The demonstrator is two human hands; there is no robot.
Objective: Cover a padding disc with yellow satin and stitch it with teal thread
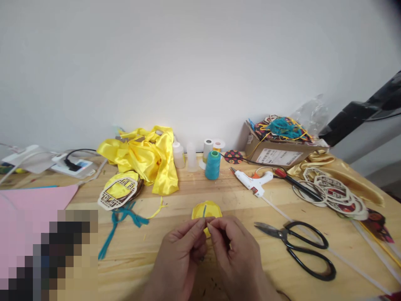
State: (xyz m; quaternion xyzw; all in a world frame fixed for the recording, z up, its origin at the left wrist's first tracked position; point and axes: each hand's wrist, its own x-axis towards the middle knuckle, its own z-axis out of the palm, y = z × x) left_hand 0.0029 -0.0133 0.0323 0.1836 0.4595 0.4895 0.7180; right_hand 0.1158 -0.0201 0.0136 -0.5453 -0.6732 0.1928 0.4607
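Note:
My left hand [180, 259] and my right hand [234, 257] meet at the table's near middle, fingertips pinched together. Between them a thin teal thread [204, 210] sticks upward. It stands in front of a small round yellow satin piece [206, 210] lying on the wooden table [194, 192] just beyond my fingers. Both hands are closed in a pinch. I cannot make out whether a needle is held too.
Black scissors [300, 246] lie right of my hands. A white glue gun [252, 180], teal thread spool [213, 165], yellow satin cloth [142, 156], carved wooden discs [333, 192], a cardboard box [278, 146], teal cord [120, 221] and pink paper [28, 209] surround them.

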